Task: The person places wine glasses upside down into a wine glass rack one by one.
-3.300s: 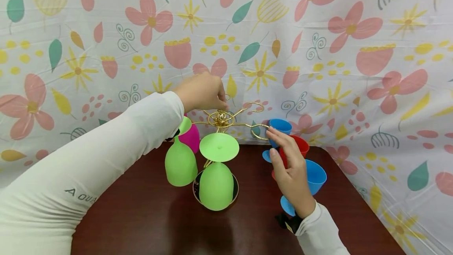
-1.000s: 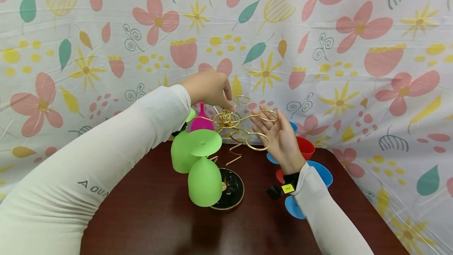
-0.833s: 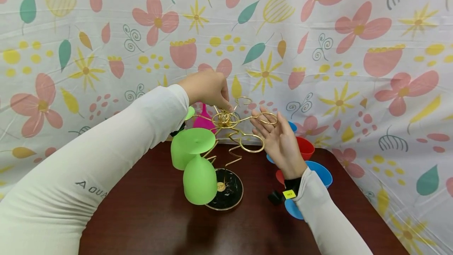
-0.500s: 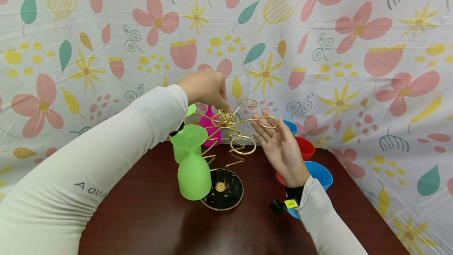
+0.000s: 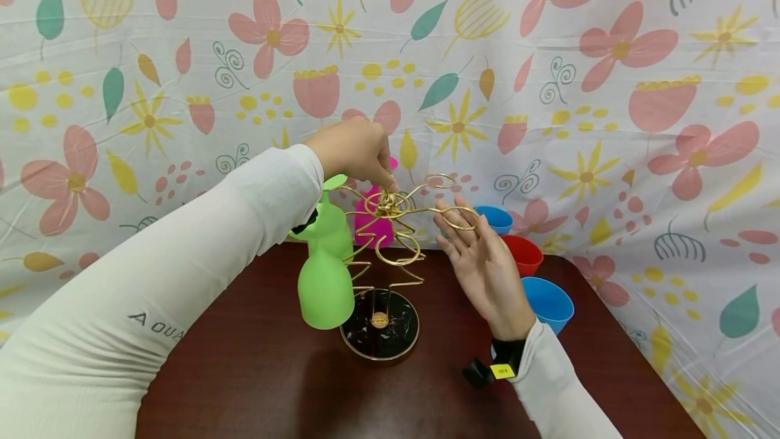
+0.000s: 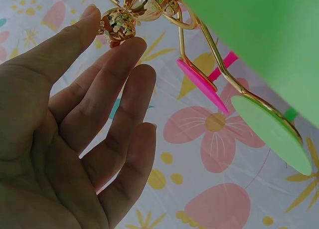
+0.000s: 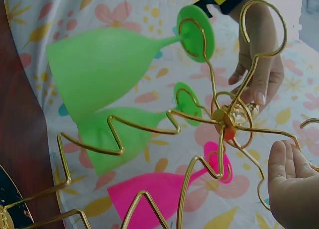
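A gold wire wine glass rack point(image 5: 387, 205) stands on a round black marbled base point(image 5: 396, 339). My left hand point(image 5: 356, 148) pinches the gold ball knob point(image 6: 118, 25) at its top between thumb and index finger. Two green wine glasses point(image 5: 326, 293) hang upside down by their feet on the rack's left side. Behind the rack hangs a pink wine glass point(image 5: 374, 225), partly covered by the wires. With palm turned up and fingers extended, my right hand point(image 5: 484, 269) touches a hook ring on the right.
Along the right side of the dark table point(image 5: 256, 364) stand a blue goblet point(image 5: 548, 303) in front, a red goblet point(image 5: 524, 254), and another blue goblet point(image 5: 495, 220) farther back. My right arm partly hides them. A flowered cloth point(image 5: 518, 39) hangs behind the table.
The rack's top has turned: the green glasses swung left and back, the pink one moved right behind the rack. My right hand turned palm up. The left hand stayed at the knob.
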Tool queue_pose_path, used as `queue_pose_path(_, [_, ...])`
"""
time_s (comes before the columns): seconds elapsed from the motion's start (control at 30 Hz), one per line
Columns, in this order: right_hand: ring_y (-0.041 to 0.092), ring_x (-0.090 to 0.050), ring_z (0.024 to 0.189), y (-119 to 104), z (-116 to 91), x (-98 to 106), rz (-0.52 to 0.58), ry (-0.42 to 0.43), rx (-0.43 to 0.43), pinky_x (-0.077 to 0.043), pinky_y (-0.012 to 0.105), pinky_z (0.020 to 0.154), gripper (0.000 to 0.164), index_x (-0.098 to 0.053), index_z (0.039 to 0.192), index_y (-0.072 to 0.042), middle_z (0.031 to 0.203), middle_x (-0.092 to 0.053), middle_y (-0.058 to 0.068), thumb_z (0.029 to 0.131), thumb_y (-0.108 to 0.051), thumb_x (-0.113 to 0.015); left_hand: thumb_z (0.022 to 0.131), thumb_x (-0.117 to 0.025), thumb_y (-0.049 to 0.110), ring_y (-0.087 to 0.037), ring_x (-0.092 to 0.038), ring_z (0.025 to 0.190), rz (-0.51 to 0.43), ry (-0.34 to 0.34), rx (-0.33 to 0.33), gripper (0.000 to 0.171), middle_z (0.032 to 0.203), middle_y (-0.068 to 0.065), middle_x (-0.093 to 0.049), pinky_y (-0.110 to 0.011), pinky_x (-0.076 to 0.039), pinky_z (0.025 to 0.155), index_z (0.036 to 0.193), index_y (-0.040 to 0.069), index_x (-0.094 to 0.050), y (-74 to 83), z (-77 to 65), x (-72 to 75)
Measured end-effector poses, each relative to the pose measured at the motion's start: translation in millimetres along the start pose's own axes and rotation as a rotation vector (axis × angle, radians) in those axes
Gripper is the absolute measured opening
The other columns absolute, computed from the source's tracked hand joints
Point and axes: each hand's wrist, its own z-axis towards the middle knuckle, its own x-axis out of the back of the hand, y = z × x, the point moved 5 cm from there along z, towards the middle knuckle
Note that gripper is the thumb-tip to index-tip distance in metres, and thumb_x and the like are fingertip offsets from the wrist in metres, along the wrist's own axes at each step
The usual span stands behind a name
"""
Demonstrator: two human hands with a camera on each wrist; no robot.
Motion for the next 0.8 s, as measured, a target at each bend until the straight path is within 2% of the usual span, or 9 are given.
queue_pose_path(0.33, [0.034, -0.018, 0.150, 0.7, -4.3, -5.7, 0.015, -0.041, 0.047, -0.035, 0.032, 0.112, 0.053, -0.022, 0.158, -0.009, 0.161, -0.030, 0.013, 0.111, -0.034, -0.029, 0.083, -0.082, 0.042, -0.014, -0.060, 0.082, -0.011, 0.009, -0.024, 0.023, 0.085, 0.007, -0.073, -0.035, -0.049, 0.067, 0.090, 0.019, -0.082, -2.2, 0.8, -1.2])
queue_pose_path(0.6, [0.027, -0.028, 0.147, 1.3, -4.2, -6.7, -0.009, -0.026, 0.052, -0.034, 0.032, 0.113, 0.055, -0.019, 0.159, -0.009, 0.163, -0.024, 0.015, 0.111, -0.034, -0.028, 0.085, -0.081, 0.040, -0.014, -0.062, 0.091, -0.018, 0.019, -0.028, 0.023, 0.093, 0.007, -0.073, -0.037, -0.052, 0.074, 0.094, 0.019, -0.081, -3.1, 1.7, -2.3])
queue_pose_path(0.8, [0.028, -0.028, 0.147, 0.9, -3.2, -5.9, -0.022, -0.025, 0.063, -0.034, 0.033, 0.113, 0.054, -0.019, 0.159, -0.008, 0.162, -0.026, 0.015, 0.111, -0.033, -0.028, 0.085, -0.081, 0.040, -0.014, -0.062, 0.090, -0.015, 0.032, -0.029, 0.023, 0.093, 0.007, -0.073, -0.037, -0.052, 0.073, 0.094, 0.019, -0.081, -3.2, 2.4, -2.7])
